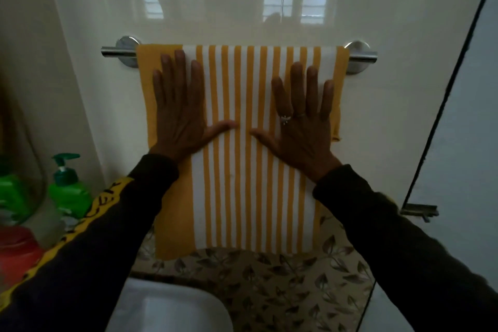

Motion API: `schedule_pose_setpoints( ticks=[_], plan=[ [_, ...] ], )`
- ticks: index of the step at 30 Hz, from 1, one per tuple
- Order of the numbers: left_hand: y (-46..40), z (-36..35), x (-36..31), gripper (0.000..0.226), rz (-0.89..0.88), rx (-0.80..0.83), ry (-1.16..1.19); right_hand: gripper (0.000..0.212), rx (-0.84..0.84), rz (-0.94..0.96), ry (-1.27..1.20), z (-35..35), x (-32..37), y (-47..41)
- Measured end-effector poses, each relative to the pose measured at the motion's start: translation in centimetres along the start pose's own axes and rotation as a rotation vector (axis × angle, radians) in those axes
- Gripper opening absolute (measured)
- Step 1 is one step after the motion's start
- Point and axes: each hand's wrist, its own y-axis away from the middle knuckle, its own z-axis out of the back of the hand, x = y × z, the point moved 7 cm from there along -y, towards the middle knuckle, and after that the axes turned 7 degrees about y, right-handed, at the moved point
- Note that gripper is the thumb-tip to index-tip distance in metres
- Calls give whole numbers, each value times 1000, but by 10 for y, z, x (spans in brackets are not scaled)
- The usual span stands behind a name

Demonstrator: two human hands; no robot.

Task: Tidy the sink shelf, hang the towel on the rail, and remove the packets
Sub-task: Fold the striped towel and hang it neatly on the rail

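The yellow-and-white striped towel [237, 143] hangs draped over the chrome towel rail [116, 51], which is fixed to the glossy cream wall tiles [390, 8]. The towel covers almost the whole bar between its two round mounts and drops down to just above the leaf-patterned tile band [269, 277].

The left hand [180, 110] lies flat on the left part of the towel, fingers straight and spread, thumb pointing inward. The right hand [304, 121] lies flat on the right part in the same way, two rings on its fingers. Neither hand grips anything; both palms press the cloth against the wall. The thumbs point toward each other and stay apart.

At lower left stands a green pump bottle [68, 186], with a red container [18, 250] nearer the camera. The white sink [167, 310] shows at the bottom edge.
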Motion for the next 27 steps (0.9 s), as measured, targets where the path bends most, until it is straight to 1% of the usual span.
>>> schedule_pose_setpoints(
  ticks=[1,4,8,11,14,19,21,23,27],
  plan=[
    [1,-3,2,117,10,1,-9,95,26,-7,1,-5,-1,1],
    [-7,-8,7,120,11,-15,-22,95,75,-33,20,-15,-8,-7],
    [-24,-6,13,123,24,-43,-6,95,84,-40,45,-18,-16,-24],
    [-36,0,14,119,14,-80,-4,95,57,-46,46,-18,-17,-33],
    [-51,7,19,109,34,-96,-40,95,32,-72,56,-16,-18,-47],
    [-77,11,28,100,142,29,-98,88,88,-160,108,-13,-25,-83],
    [-90,11,32,93,155,101,-83,85,161,-185,103,-17,-29,-98],
    [-102,12,37,92,171,184,-56,76,258,-196,60,-22,-34,-112],
    [-112,10,42,92,129,324,-60,77,422,-186,-29,-30,-47,-130]
  ],
)
